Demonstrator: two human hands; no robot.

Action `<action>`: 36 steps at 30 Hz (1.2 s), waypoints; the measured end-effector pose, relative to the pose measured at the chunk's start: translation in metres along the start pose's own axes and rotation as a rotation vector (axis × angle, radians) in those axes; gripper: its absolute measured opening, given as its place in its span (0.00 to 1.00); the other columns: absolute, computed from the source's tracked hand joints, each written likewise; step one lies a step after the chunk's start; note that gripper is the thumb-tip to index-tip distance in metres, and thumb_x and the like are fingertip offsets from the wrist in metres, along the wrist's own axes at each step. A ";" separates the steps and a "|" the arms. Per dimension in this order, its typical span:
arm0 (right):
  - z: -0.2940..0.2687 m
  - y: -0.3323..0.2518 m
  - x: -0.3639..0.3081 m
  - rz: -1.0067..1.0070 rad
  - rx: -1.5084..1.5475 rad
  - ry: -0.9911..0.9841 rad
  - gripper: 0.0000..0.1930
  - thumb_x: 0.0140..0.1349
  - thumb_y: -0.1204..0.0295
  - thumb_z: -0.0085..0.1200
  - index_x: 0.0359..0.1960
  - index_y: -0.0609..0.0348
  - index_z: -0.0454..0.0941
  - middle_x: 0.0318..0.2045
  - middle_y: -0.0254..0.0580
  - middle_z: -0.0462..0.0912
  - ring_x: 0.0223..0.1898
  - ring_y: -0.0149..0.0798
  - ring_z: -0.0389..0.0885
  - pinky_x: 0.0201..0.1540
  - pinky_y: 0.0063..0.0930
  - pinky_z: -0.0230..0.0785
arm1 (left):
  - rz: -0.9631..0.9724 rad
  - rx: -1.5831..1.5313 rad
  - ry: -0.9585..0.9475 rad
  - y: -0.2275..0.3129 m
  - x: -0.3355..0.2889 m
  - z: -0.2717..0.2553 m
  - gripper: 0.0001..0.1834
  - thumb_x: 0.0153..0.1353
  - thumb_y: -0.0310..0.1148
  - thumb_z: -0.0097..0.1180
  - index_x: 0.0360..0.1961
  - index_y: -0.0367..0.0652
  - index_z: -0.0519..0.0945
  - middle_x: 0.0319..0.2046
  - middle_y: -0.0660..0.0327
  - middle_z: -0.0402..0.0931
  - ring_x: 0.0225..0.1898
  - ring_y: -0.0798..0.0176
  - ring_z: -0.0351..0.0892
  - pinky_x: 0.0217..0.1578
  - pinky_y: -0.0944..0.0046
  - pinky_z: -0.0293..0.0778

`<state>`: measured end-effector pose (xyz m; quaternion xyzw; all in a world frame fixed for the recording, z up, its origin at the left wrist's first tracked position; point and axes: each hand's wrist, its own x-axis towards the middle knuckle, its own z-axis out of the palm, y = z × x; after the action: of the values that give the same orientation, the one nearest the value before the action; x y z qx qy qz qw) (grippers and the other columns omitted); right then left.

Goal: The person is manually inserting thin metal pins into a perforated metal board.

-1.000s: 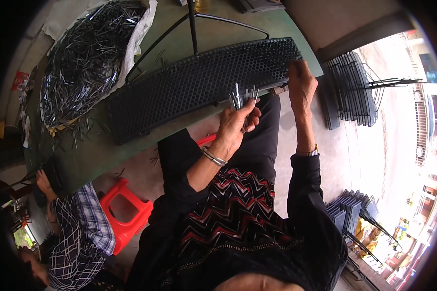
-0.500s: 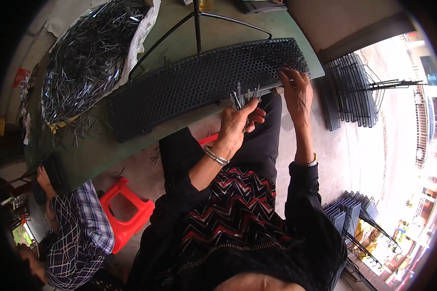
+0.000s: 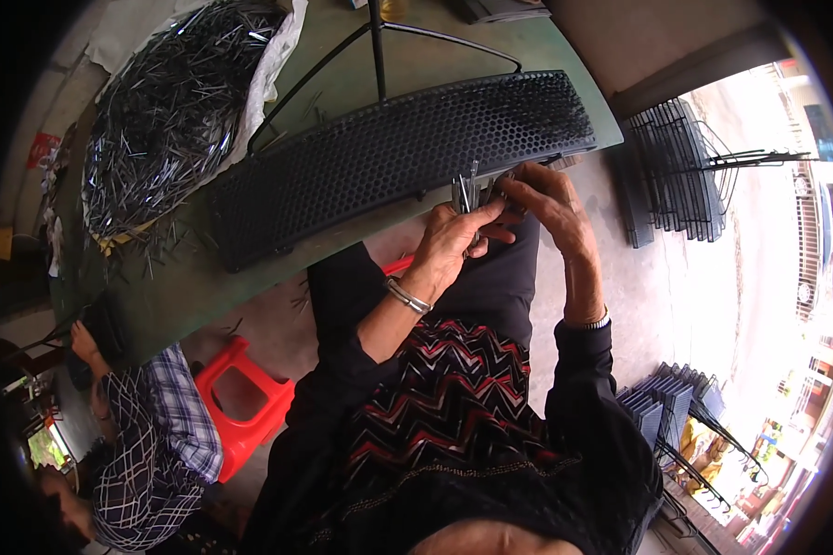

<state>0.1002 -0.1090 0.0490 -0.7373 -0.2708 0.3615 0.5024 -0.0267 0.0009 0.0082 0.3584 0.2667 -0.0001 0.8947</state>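
Note:
My left hand [image 3: 452, 233] is closed around a small bunch of thin, shiny dark strips [image 3: 465, 191], their ends sticking up past the thumb. Beside it my right hand [image 3: 548, 199] has its fingers drawn together at the bunch's right side; whatever is between the fingertips is hidden. Just beyond both hands lies a long black panel [image 3: 389, 143] pierced with rows of round holes, on the green table [image 3: 190, 296]. The holes at its right end look darker and filled with strips. A black metal frame [image 3: 378, 55] rises behind the panel.
A white-lined sack [image 3: 171, 120] heaped with loose strips lies at the far left. Similar panels with wire frames are stacked at the right [image 3: 671, 176] and lower right [image 3: 666, 407]. A red stool [image 3: 259, 421] and another person [image 3: 148, 462] are at the lower left.
My right hand has moved left and nearer, from the panel's right end to the bunch in my left hand. The left hand stays nearly in place.

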 end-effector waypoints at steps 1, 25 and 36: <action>-0.001 0.001 0.001 0.001 0.001 0.000 0.11 0.60 0.67 0.53 0.31 0.64 0.78 0.23 0.31 0.75 0.27 0.24 0.70 0.30 0.21 0.61 | 0.001 -0.007 -0.022 -0.001 0.001 0.000 0.13 0.60 0.39 0.59 0.38 0.40 0.80 0.32 0.56 0.83 0.27 0.65 0.83 0.14 0.76 0.57; 0.047 0.013 -0.019 -0.476 -0.322 0.426 0.11 0.58 0.76 0.57 0.42 0.62 0.78 0.39 0.42 0.81 0.39 0.36 0.79 0.44 0.28 0.70 | 0.072 -0.074 0.123 0.013 0.015 -0.009 0.11 0.60 0.35 0.59 0.25 0.40 0.79 0.18 0.64 0.74 0.16 0.72 0.70 0.14 0.74 0.55; 0.017 -0.003 -0.013 0.002 0.285 0.088 0.10 0.64 0.70 0.51 0.35 0.68 0.74 0.23 0.39 0.78 0.24 0.30 0.77 0.31 0.21 0.69 | 0.072 0.066 0.057 -0.004 0.010 0.001 0.12 0.62 0.37 0.56 0.29 0.39 0.78 0.22 0.60 0.79 0.19 0.71 0.77 0.12 0.77 0.54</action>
<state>0.0786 -0.1086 0.0509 -0.6740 -0.1940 0.3640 0.6129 -0.0189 -0.0007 0.0014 0.3968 0.2790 0.0337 0.8738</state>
